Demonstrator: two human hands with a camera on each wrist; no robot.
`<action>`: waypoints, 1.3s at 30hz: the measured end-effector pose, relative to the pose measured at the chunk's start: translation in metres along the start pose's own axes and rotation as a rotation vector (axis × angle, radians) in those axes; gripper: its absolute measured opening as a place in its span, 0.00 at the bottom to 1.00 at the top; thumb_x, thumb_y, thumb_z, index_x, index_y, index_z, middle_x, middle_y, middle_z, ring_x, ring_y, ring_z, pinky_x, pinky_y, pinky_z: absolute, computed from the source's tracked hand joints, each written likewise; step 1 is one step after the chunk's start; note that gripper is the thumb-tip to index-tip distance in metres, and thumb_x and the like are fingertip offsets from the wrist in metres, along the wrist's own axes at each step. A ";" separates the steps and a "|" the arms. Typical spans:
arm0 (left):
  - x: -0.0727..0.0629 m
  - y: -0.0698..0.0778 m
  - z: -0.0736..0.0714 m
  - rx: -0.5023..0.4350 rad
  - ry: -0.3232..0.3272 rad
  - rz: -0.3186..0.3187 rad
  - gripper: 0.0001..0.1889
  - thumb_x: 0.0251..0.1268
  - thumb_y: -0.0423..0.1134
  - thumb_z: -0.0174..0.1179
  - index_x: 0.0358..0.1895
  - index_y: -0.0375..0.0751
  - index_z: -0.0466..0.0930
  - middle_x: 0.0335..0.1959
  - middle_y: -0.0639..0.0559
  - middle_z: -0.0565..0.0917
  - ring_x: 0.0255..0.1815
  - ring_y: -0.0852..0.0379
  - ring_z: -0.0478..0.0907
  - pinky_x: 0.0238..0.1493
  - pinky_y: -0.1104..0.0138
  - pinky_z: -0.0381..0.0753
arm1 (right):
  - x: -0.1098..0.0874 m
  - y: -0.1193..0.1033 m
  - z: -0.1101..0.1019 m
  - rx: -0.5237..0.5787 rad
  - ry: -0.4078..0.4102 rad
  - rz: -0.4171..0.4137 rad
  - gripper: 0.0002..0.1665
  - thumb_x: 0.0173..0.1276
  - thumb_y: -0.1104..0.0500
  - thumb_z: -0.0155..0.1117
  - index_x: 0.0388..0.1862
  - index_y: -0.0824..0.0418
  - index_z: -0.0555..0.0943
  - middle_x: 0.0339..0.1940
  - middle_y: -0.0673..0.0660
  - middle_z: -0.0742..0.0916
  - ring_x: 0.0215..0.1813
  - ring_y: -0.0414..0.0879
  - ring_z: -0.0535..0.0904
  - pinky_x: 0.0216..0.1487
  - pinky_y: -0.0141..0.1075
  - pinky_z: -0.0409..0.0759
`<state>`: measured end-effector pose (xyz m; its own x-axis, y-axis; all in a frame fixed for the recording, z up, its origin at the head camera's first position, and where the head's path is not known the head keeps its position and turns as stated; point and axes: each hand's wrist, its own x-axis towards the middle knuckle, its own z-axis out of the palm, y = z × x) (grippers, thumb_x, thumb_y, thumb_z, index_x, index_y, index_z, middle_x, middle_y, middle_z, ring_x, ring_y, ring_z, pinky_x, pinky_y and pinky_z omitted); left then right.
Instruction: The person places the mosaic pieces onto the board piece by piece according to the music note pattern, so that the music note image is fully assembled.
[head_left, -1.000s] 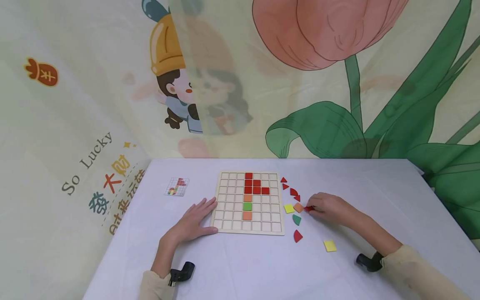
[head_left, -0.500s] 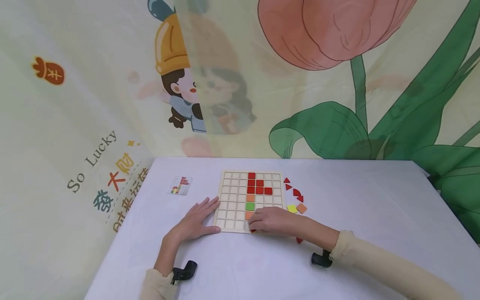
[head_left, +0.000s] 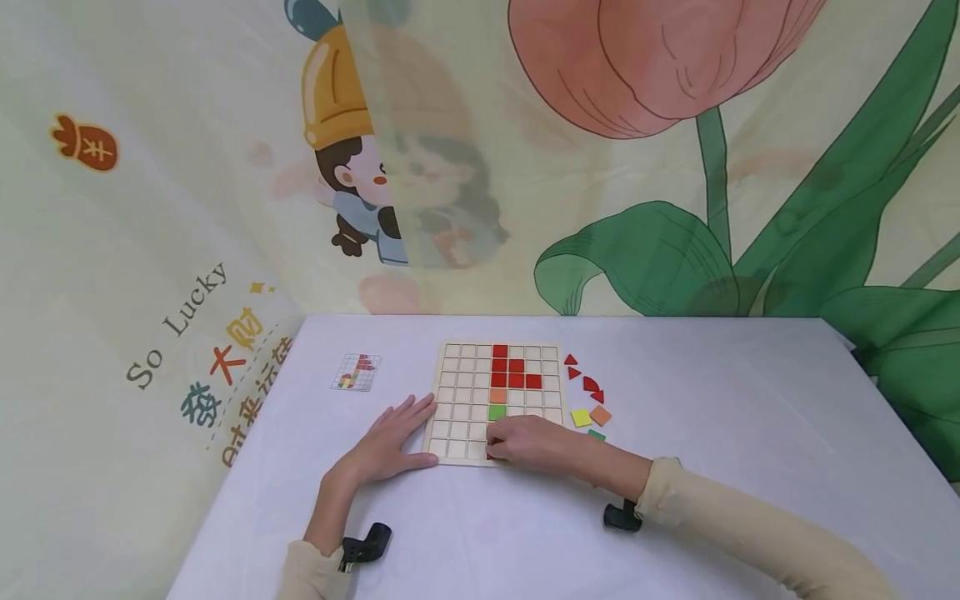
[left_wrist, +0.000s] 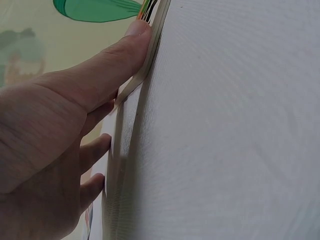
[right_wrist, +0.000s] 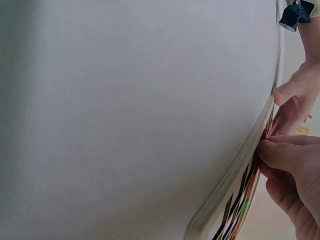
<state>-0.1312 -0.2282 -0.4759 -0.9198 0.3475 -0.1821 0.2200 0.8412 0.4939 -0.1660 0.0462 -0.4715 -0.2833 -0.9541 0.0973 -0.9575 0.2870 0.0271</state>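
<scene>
A pale wooden grid board (head_left: 456,412) lies on the white table, with several red squares (head_left: 499,365), an orange square (head_left: 498,396) and a green square (head_left: 497,412) in its cells. My right hand (head_left: 536,442) is over the board's near rows, pinching a small red piece (right_wrist: 264,134) at the near row, below the green square. The fingers hide most of that piece, so its shape does not show. At the board's left edge rests my left hand (head_left: 386,437), fingers spread; its thumb (left_wrist: 132,42) touches the near-left corner in the left wrist view.
A printed pattern card (head_left: 356,372) lies left of the board. Right of it are red triangles (head_left: 572,360), rounded red pieces (head_left: 591,384), a yellow square (head_left: 581,417), an orange square (head_left: 600,415) and a partly covered green piece (head_left: 596,435). Curtains hang behind the table.
My right hand picked up a red piece from among the loose pieces and carried it left to the board's near row, then slightly further left. My left hand stayed at the board's edge.
</scene>
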 end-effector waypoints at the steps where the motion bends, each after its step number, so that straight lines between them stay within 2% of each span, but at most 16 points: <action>1: 0.000 0.000 0.000 -0.001 0.002 0.001 0.44 0.58 0.56 0.66 0.75 0.47 0.58 0.79 0.54 0.56 0.81 0.45 0.46 0.80 0.44 0.44 | 0.000 0.000 0.000 0.001 0.000 0.002 0.12 0.65 0.56 0.68 0.47 0.53 0.87 0.40 0.47 0.84 0.41 0.37 0.76 0.42 0.19 0.78; 10: -0.001 0.001 0.001 -0.021 0.005 0.000 0.44 0.58 0.56 0.66 0.75 0.46 0.58 0.79 0.53 0.56 0.81 0.43 0.46 0.79 0.43 0.45 | 0.000 -0.009 0.002 -0.090 -0.036 0.052 0.14 0.63 0.53 0.70 0.48 0.52 0.85 0.44 0.45 0.86 0.47 0.36 0.79 0.52 0.22 0.80; 15: 0.000 0.000 0.002 -0.019 0.010 0.002 0.44 0.57 0.56 0.66 0.75 0.46 0.58 0.79 0.52 0.56 0.81 0.43 0.47 0.79 0.43 0.45 | -0.008 -0.012 0.001 -0.096 0.068 0.024 0.12 0.63 0.54 0.69 0.46 0.50 0.85 0.44 0.45 0.86 0.46 0.38 0.79 0.48 0.22 0.80; 18: 0.001 0.000 0.003 -0.015 0.011 0.001 0.44 0.57 0.57 0.66 0.75 0.46 0.58 0.79 0.53 0.56 0.81 0.44 0.47 0.79 0.43 0.45 | -0.019 -0.017 -0.001 -0.069 0.124 -0.010 0.10 0.61 0.55 0.71 0.43 0.49 0.84 0.43 0.44 0.87 0.46 0.38 0.80 0.46 0.22 0.79; 22: 0.000 -0.001 0.004 -0.014 0.010 -0.003 0.44 0.57 0.57 0.66 0.75 0.47 0.58 0.79 0.53 0.56 0.81 0.44 0.47 0.79 0.44 0.45 | -0.041 -0.025 -0.007 -0.015 0.107 -0.013 0.13 0.60 0.53 0.72 0.45 0.50 0.83 0.45 0.43 0.87 0.49 0.37 0.80 0.49 0.23 0.80; 29: 0.000 -0.001 0.005 -0.018 -0.002 -0.008 0.45 0.57 0.58 0.66 0.76 0.47 0.57 0.79 0.54 0.55 0.81 0.45 0.45 0.80 0.44 0.44 | -0.077 -0.032 -0.016 0.076 0.080 0.080 0.18 0.59 0.52 0.73 0.48 0.50 0.82 0.45 0.44 0.86 0.49 0.38 0.80 0.49 0.26 0.82; 34: 0.001 -0.001 0.003 -0.020 0.006 0.001 0.45 0.57 0.57 0.66 0.75 0.47 0.57 0.79 0.53 0.56 0.81 0.45 0.46 0.79 0.44 0.44 | -0.096 -0.029 -0.019 0.125 0.059 0.156 0.19 0.58 0.53 0.74 0.48 0.50 0.82 0.45 0.45 0.86 0.47 0.38 0.80 0.46 0.26 0.83; 39: 0.001 -0.002 0.002 -0.023 0.002 0.009 0.45 0.57 0.57 0.66 0.75 0.46 0.58 0.79 0.53 0.56 0.81 0.44 0.46 0.79 0.43 0.44 | -0.111 -0.021 -0.019 0.140 0.078 0.202 0.20 0.55 0.54 0.76 0.48 0.52 0.83 0.45 0.46 0.86 0.45 0.38 0.81 0.44 0.26 0.84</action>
<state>-0.1324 -0.2287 -0.4786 -0.9185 0.3543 -0.1755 0.2210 0.8282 0.5150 -0.1133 0.1474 -0.4641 -0.4694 -0.8678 0.1632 -0.8818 0.4510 -0.1382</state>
